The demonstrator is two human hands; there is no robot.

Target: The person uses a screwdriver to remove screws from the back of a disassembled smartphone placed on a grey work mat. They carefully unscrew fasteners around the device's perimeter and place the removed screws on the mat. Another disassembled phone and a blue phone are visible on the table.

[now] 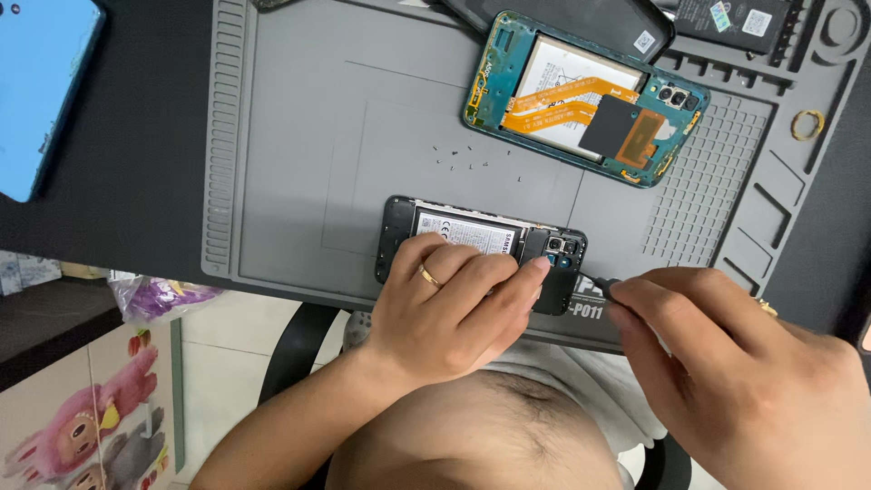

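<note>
I saw the dark surface (136, 163) carrying a grey repair mat (299, 136), which filled most of the view. Far left on the surface lay a blue phone (41, 91), well apart from the work. At the mat's far side rested a teal opened phone (585, 95) with orange flex cables across its white battery, and a black back cover (581, 18) touched its upper edge. At the near edge of the mat lay the black opened phone (481, 249), back off, its battery and camera module showing. My left hand (449, 308) lay over its near side, fingers (535, 269) curled down on the frame beside the camera module, a gold ring on one. My right hand (744, 372) was closed around a thin dark tool (599, 284), whose tip pointed at the phone's right end; I could not tell whether it touched. Tiny screws (463, 159) were scattered on the mat between the two opened phones. A small gold ring (807, 124) sat in a tray compartment at the right.
</note>
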